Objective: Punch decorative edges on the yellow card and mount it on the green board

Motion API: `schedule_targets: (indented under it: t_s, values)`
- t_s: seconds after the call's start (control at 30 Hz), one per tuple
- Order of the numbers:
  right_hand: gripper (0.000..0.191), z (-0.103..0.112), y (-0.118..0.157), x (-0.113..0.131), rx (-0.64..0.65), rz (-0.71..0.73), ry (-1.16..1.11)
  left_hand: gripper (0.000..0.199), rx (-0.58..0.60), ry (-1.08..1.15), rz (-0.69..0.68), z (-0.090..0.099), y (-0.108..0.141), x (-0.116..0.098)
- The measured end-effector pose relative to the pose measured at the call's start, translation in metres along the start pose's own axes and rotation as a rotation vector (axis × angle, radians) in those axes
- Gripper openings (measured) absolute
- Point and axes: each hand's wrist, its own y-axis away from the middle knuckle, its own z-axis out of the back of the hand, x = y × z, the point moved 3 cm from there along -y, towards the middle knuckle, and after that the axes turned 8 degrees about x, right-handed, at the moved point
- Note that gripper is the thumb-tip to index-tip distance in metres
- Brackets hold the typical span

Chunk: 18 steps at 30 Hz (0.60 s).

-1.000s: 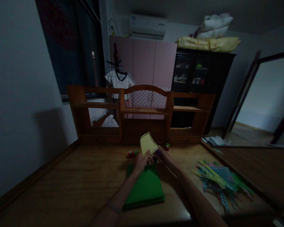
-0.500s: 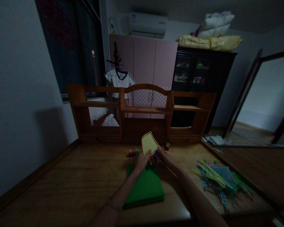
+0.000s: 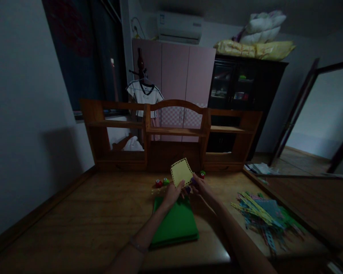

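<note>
A pale yellow card (image 3: pixel 180 172) with a row of dark marks along its edges is held up above the desk. My left hand (image 3: pixel 173 191) is closed on its lower edge, thumb on the front. At the card's right edge, my right hand (image 3: pixel 199 184) is closed around a small purple object (image 3: pixel 193 180). Another dark purple piece (image 3: pixel 188 189) shows between the hands. Beneath them lies a green folded sheet or book (image 3: pixel 175 224). Small red (image 3: pixel 158 183) and green (image 3: pixel 165 181) round items with eye-like spots sit left of the card.
A pile of colourful cut strips (image 3: pixel 264 213) lies on the desk's right side. Behind the hands stands a wooden shelf unit (image 3: pixel 175 132). Another red and green round item (image 3: pixel 202 174) is beyond my right hand. Raised edging (image 3: pixel 42 209) borders the desk's left side.
The card has tilted slightly and looks flatter. My right hand and the purple object have shifted a little up and right along its edge.
</note>
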Motion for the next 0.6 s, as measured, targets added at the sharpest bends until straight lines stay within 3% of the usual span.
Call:
schedule_targets:
  t_s: [0.27,0.6]
  values:
    - [0.051,-0.002,0.004,0.003,-0.011,0.036,-0.038,0.043,-0.02,-0.075,0.025,0.001,0.0,0.004]
    - [0.053,-0.005,0.007,0.009,-0.013,0.008,-0.033,0.045,-0.036,-0.119,0.003,0.001,0.005,-0.007]
